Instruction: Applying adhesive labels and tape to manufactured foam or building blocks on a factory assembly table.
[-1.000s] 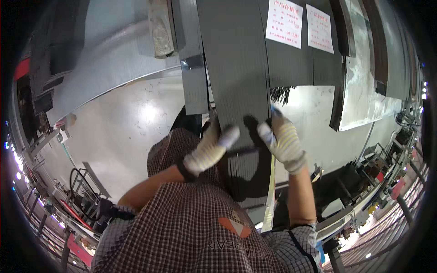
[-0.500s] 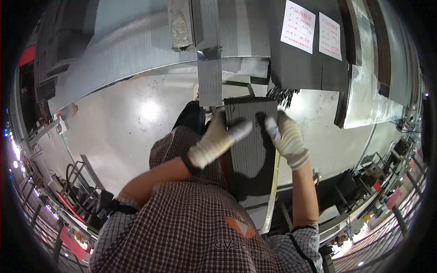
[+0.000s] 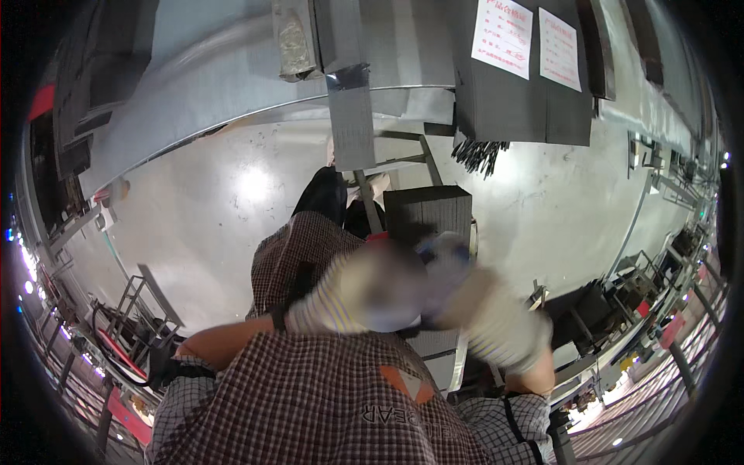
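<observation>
A block of dark grey, closely stacked flat strips stands in front of my body. Its near part is hidden behind my gloves. My left hand, in a pale striped knit glove, is at the block's near left side and strongly blurred. Close beside it on the right, my right hand wears the same kind of glove and is blurred too. The fingers of both hands are smeared, and whether either grips a strip cannot be made out. Below the gloves a pale flat surface shows.
Ahead hang large grey sheets and a dark grey strip. Dark stacked panels with paper labels stand at far right, a bundle of thin black rods below. A metal frame stands beyond the block.
Both hands have come back toward my chest and closer together, uncovering the block's far end. At far right, a dark-edged grey panel no longer reaches down as far.
</observation>
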Available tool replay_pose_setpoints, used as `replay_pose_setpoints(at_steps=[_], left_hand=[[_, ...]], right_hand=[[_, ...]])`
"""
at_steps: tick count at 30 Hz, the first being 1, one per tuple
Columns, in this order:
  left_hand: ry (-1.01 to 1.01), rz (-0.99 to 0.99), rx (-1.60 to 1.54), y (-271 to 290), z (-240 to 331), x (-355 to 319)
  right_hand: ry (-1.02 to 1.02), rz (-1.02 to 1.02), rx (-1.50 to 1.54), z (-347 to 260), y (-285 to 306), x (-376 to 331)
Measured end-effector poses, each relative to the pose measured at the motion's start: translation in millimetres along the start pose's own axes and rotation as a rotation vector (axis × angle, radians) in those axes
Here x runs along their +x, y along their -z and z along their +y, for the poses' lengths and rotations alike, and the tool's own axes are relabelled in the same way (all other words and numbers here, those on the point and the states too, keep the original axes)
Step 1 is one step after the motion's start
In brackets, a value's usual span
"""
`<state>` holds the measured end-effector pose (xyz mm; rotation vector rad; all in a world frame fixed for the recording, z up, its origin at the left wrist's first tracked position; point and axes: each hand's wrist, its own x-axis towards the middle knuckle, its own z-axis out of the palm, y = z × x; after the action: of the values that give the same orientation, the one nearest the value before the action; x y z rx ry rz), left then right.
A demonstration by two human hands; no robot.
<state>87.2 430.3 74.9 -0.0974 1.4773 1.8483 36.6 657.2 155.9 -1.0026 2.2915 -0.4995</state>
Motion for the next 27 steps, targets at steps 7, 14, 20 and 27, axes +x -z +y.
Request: replay_pose_setpoints(at_steps=[7,14,20,27], left_hand=[[-0.021,0.045,0.040,47,-41,-11],[0.000,-0.212,-0.173,75,-167,96],[0.240,-0.080,-0.282,71,-163,111],[-0.188,-0.412,-0.556,21,-161,188]], right_hand=[[-0.256,0.083,-0.145,46,18,-17],[-0.445,0.568,0.610,131,-88,-1],[-0.629,0.743,0.275,6,-119,12],[-0.846,0.735,0.071,-7,-143,36]])
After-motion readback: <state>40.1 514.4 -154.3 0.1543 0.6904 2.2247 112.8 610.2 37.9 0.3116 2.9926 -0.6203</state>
